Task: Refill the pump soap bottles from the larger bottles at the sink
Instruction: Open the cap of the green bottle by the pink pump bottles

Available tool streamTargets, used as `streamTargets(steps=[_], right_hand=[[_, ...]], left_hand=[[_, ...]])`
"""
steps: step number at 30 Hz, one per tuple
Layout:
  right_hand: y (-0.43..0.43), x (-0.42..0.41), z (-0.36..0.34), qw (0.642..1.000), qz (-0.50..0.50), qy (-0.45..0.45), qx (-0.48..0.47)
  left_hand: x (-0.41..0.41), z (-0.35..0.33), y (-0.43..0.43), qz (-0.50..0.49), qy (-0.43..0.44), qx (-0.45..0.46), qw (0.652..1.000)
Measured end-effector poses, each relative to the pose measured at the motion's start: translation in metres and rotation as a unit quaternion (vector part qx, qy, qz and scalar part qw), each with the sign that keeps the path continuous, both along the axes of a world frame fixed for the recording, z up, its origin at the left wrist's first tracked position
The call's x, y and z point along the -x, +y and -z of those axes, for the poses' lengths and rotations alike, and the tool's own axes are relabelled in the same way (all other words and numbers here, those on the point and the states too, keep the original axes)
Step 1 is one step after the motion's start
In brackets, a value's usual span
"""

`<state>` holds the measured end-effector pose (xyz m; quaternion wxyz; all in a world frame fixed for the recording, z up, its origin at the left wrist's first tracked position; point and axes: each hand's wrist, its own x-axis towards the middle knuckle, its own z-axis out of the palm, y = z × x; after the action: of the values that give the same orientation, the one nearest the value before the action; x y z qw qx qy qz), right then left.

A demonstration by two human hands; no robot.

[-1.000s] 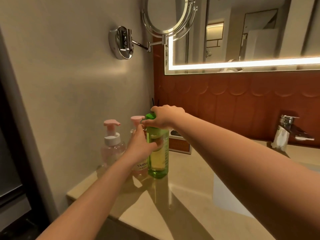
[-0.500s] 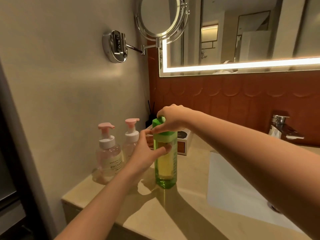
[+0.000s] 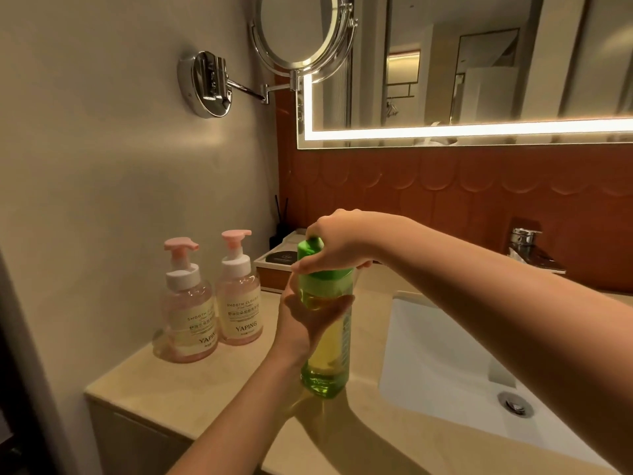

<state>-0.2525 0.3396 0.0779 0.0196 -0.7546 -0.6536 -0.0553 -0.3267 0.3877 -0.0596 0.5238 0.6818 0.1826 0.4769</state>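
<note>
Countertop [image 3: 205,389] up close, beige stone, and on it the big green bottle [image 3: 325,354], upright, with yellow liquid showing through. The left hand [image 3: 305,320] is wrapped round the bottle's upper body, thumb across the front, in a firm grasp. From this angle it's hard to call whether the base sits on the stone or hangs just clear of it.

Up top, the right hand [image 3: 337,240] comes over the green cap [image 3: 310,248], fingers curled down around it, gripping the lid.

Just right of the green bottle lies the white sink basin [image 3: 445,371], with its drain [image 3: 516,404] further right.

Left of the green bottle stand two pink pump bottles, the nearer one [image 3: 186,310] and the farther one [image 3: 239,303]. They are side by side along the wall, both upright with pumps on.

Directly behind the green bottle is a small tray [image 3: 274,269] carrying a dark round lid [image 3: 281,258]. Dark reed sticks [image 3: 281,207] poke up beyond it in the corner.

Far right of the green bottle, a chrome faucet [image 3: 527,245] stands against red tile. High above are a round swing-arm mirror [image 3: 301,29] and the lit wall mirror [image 3: 479,63].
</note>
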Motion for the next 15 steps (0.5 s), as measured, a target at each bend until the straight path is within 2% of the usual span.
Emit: streamTargets(steps=[4,8,12,15], right_hand=[[0.000,0.001,0.009,0.998,0.005,-0.047,-0.036],[-0.004,-0.004,0.014,0.994,-0.018,-0.066,-0.087],[-0.011,-0.012,0.013,0.996,-0.074,-0.007,-0.053],[-0.016,-0.019,0.008,0.990,-0.102,0.100,0.001]], left_hand=[[-0.006,0.005,0.000,-0.010,-0.029,-0.018,0.999],[-0.007,0.005,0.005,0.024,-0.051,-0.011,0.998],[-0.006,0.007,0.009,0.058,-0.042,-0.009,0.997],[-0.006,0.007,0.009,0.063,-0.038,-0.004,0.997]])
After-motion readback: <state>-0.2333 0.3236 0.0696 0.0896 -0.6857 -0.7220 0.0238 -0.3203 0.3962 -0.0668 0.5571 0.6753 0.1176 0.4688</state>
